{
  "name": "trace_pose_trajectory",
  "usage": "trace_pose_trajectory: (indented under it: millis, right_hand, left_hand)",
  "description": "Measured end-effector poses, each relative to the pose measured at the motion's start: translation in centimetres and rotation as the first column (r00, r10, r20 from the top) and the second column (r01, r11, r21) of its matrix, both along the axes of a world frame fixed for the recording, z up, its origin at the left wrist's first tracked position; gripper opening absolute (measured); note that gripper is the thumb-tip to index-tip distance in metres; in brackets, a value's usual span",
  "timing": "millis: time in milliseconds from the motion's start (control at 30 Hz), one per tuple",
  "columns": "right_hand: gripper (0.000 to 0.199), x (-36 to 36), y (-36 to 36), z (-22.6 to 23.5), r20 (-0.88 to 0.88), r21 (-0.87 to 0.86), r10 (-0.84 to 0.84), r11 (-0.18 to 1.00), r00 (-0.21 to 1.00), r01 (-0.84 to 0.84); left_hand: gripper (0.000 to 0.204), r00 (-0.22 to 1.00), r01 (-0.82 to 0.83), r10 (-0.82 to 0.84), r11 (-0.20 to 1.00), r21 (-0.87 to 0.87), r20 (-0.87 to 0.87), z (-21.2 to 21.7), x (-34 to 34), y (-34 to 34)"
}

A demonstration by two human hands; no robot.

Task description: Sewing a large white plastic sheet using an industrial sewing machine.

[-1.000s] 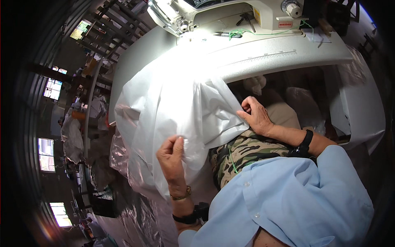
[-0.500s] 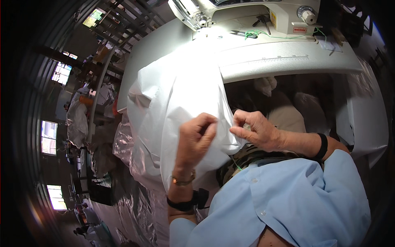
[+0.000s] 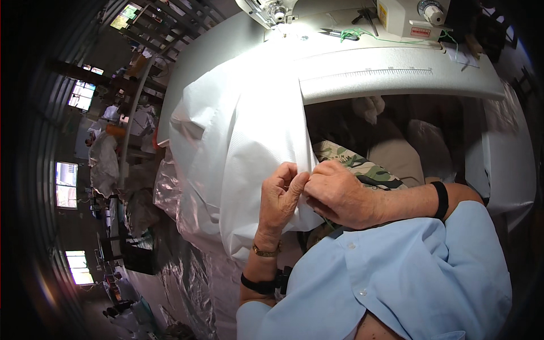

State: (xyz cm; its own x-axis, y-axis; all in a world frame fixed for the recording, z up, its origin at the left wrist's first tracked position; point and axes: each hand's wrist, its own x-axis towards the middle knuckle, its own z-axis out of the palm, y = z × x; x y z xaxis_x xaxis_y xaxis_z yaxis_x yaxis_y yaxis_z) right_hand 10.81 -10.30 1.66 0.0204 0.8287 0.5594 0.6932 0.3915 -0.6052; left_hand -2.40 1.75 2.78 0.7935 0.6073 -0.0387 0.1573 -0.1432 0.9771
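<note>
A large sheet of white fabric (image 3: 249, 130) runs from the sewing machine's table down over its front edge to my lap. At the fabric's right edge, my left hand (image 3: 280, 195) pinches the material between thumb and fingers. My right hand (image 3: 343, 195) is closed right beside it, its fingertips touching the same edge. Both hands meet just in front of my shirt, and what lies between the fingertips is mostly hidden. The sewing machine (image 3: 411, 20) stands beyond, its lit needle area (image 3: 277, 17) over the fabric's far end.
Scissors (image 3: 365, 22), snips (image 3: 338, 34) and green thread (image 3: 350, 35) lie by the machine's base. A printed ruler scale (image 3: 391, 72) marks the table's front edge. Clear plastic sheeting (image 3: 187, 283) hangs at lower left. Camouflage cloth (image 3: 362, 167) covers my lap.
My hands, apart half a second ago, have come together at the fabric edge. The right hand moved left and turned knuckles up. The machine sits slightly higher in view.
</note>
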Motion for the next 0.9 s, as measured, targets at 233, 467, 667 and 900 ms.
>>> trace_pose_trajectory:
  millis: [233, 467, 667, 900]
  right_hand:
    - [0.039, 2.2, 2.2, -4.2, -0.523, -0.173, -0.058, 0.984, 0.850, -0.039]
    - [0.043, -3.2, 17.5, 0.2, 0.020, -0.337, 0.329, 0.891, 0.944, -0.304]
    - [0.034, -8.6, 22.0, -2.3, 0.009, -0.169, 0.418, 0.896, 0.908, -0.411]
    - [0.035, 0.6, 14.7, -11.3, 0.332, -0.454, 0.389, 0.864, 0.859, -0.215]
  left_hand:
    - [0.012, 0.985, -0.103, 0.132, 0.966, 0.238, -0.108, 2.6, -2.5, 3.1]
    - [0.009, 0.965, 0.202, 0.059, 0.445, 0.873, -0.254, 13.3, -1.4, 5.8]
    - [0.012, 0.848, 0.529, -0.111, 0.228, 0.818, -0.518, 12.6, -0.7, 5.4]
    - [0.009, 0.933, 0.320, 0.065, 0.296, 0.900, -0.353, -1.0, -2.8, 3.2]
